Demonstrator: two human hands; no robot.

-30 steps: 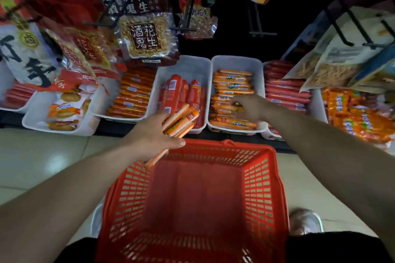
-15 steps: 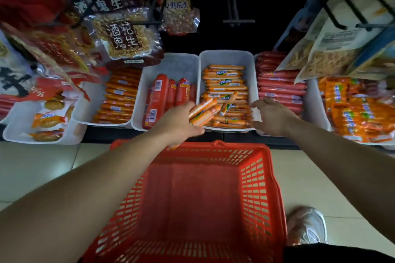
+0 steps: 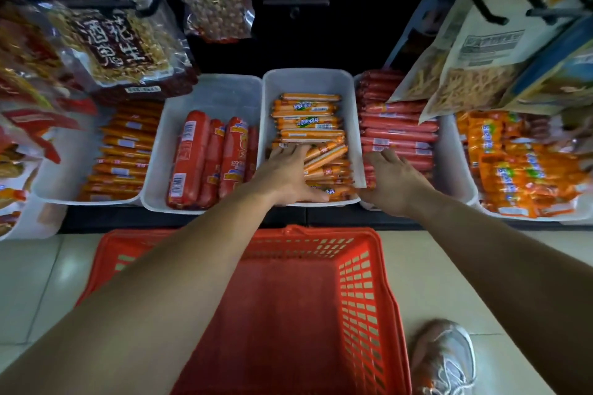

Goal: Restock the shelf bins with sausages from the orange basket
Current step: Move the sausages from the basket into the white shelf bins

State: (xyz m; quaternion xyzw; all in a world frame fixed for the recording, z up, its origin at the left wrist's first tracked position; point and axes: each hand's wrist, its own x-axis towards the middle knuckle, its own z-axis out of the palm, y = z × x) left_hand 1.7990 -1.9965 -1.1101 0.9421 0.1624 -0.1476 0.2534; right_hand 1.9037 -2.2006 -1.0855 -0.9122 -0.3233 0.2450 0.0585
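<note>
While spread left-hand fingers (image 3: 288, 152) press them, slanted sausages (image 3: 325, 155) point up-right; right-hand fingers (image 3: 382, 159) open.

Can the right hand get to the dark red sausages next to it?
Probably yes. The right hand already lies open at the near end of the bin of dark red sausages, and nothing covers the near ones. Hanging snack bags overlap the far end.

A shop; snack bags (image 3: 125, 51) hang above sausage-filled shelf bins (image 3: 308, 80).

Dim, dark shelf back, blurred warped edges, floor glare lower left
</note>
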